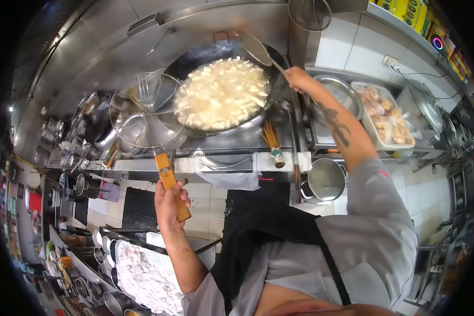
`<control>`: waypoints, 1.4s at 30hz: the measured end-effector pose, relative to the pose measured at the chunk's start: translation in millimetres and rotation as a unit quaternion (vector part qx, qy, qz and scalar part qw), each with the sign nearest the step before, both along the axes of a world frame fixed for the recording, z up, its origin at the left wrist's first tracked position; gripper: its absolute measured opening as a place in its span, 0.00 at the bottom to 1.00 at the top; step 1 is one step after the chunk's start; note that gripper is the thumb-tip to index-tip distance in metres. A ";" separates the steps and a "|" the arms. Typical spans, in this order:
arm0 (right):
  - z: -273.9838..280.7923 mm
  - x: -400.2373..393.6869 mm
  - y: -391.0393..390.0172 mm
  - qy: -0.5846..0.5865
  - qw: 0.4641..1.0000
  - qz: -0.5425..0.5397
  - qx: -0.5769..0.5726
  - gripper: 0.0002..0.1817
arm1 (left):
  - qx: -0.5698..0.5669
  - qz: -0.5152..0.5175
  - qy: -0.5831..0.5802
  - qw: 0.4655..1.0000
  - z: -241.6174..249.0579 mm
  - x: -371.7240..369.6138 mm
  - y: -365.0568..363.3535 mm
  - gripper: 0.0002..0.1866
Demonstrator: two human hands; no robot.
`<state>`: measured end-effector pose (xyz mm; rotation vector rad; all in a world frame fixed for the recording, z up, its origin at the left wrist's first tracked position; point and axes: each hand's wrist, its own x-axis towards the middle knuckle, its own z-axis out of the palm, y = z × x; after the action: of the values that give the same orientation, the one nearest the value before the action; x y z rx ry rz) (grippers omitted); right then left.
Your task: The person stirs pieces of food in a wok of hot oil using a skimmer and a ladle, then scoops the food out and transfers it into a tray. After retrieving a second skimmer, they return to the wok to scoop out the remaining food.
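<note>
A large black wok [187,59] holds many pale, stick-like pieces [224,95] in bubbling liquid. My left hand [169,203] is wrapped round the wooden handle [165,166] of a wide wire skimmer [150,108]; its mesh is held to the left of the wok, over metal bowls, and overlaps the wok's left edge in view. My right hand [299,80] grips the thin handle of a ladle [255,49], whose round head is above the wok's upper right rim.
A bamboo brush [273,145] lies on the stove's front ledge beside a white cloth [229,171]. To the right are a metal basin [334,89], a tub of bagged food [384,113] and a pot [326,179]. A tray of white-coated food [145,274] stands lower left.
</note>
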<state>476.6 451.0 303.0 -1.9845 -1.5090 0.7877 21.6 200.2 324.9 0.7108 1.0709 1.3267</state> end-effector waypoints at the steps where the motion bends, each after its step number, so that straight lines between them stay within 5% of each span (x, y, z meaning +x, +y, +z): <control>1: -10.7 5.0 15.8 -0.016 1.000 0.004 -0.012 0.11 | 0.000 -0.001 0.002 1.000 0.2 1.1 -1.5 0.18; 3: -26.5 9.0 34.9 -0.050 0.998 0.011 -0.037 0.10 | -0.003 0.003 0.004 1.000 -1.8 2.0 -2.4 0.18; 7: -39.0 7.0 13.4 0.202 0.979 0.020 -0.007 0.12 | -0.010 0.014 -0.002 1.000 -12.4 -2.3 -7.2 0.19; 14: 8.9 21.4 -17.5 0.136 0.988 0.005 -0.078 0.14 | -0.005 0.024 0.011 1.000 -9.7 -10.9 -10.7 0.20; 21: 23.5 20.5 -26.4 0.072 0.996 -0.052 -0.015 0.12 | 0.012 -0.007 -0.004 1.000 -5.8 -11.2 -3.8 0.20; 27: 3.6 19.5 -25.6 0.237 0.964 -0.062 -0.107 0.10 | 0.016 -0.020 -0.021 0.999 -10.1 -14.9 -4.3 0.19; 33: -23.1 28.1 -16.9 0.403 0.911 -0.022 -0.083 0.08 | 0.013 -0.020 -0.017 1.000 -13.1 -22.9 -2.6 0.20; 42: 11.1 32.5 -50.1 0.387 0.919 0.008 -0.076 0.08 | 0.014 -0.027 -0.018 0.999 -8.3 -24.5 9.7 0.20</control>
<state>509.1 401.0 314.1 -1.4604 -1.0019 1.5085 -2.9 209.9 316.6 0.7302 0.9996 1.3050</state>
